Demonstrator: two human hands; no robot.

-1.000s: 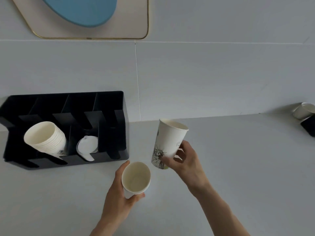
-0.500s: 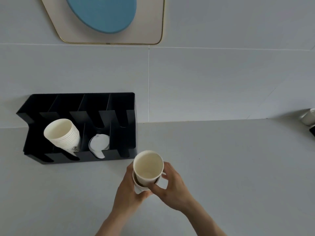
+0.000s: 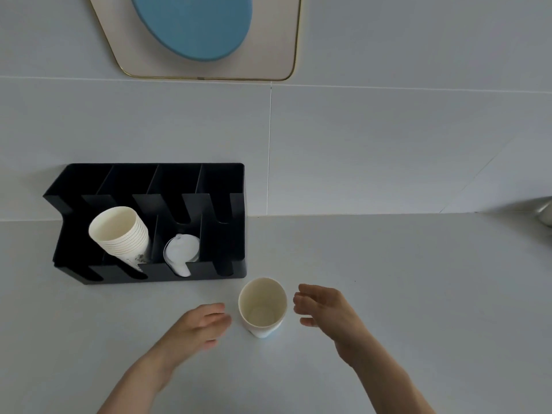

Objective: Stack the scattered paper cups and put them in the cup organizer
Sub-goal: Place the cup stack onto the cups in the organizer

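Note:
A small stack of white paper cups (image 3: 263,307) stands upright on the grey counter, just in front of the black cup organizer (image 3: 227,186). My left hand (image 3: 200,327) hovers to its left and my right hand (image 3: 324,310) to its right; both are open, fingers apart, a short gap from the cups. In the organizer's second slot from the left lies a tilted stack of several paper cups (image 3: 121,234). The slot to its right holds white lids (image 3: 180,253).
The organizer sits against the tiled wall at the back left. A framed panel with a blue disc (image 3: 194,28) hangs on the wall above. At the far right edge part of a pale object (image 3: 546,216) shows on the counter (image 3: 418,279).
One second ago each hand held a cup. Half a second ago they pushed one into the other. Now the stacked cups stand on the counter and both hands have let go.

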